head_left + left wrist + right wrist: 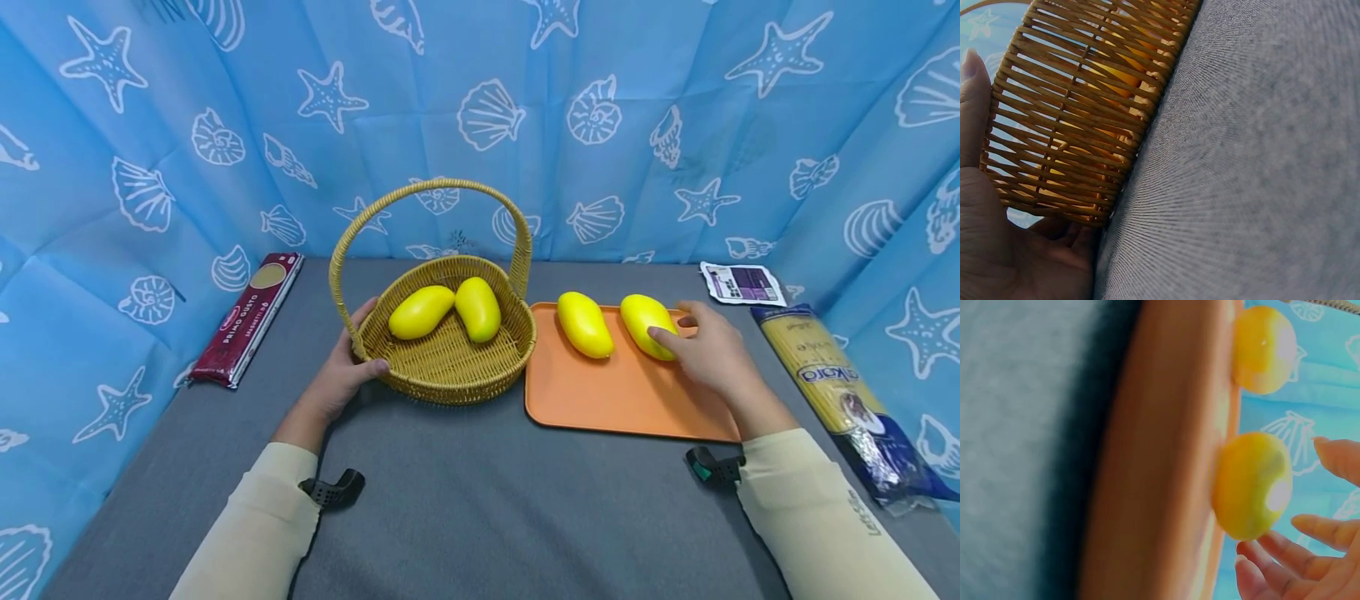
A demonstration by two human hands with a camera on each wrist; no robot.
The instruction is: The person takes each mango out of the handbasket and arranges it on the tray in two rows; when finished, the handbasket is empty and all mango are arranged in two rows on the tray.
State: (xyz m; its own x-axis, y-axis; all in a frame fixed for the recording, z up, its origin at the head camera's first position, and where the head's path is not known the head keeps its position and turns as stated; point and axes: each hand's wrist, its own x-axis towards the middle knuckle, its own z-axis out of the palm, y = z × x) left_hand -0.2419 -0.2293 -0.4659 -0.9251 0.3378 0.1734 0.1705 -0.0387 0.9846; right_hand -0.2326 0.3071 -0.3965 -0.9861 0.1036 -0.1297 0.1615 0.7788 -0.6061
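A wicker basket (450,387) with a tall arched handle stands on the grey table, holding two yellow mangoes (422,312). My left hand (341,375) grips its left side, thumb at the front and fingers farther back; the left wrist view shows the thumb along the woven wall (1079,106). Two more mangoes lie on an orange tray (600,400): a left one (585,325) and a right one (647,325). My right hand (712,346) is spread at the right mango. In the right wrist view, its thumb is apart from that mango (1252,487) and some fingertips are close beside it.
A dark red spaghetti packet (247,321) lies at the left table edge. On the right are a small white-and-purple packet (742,284) and a long pasta bag (847,392). A blue curtain (420,100) with sea shapes hangs behind and at the sides.
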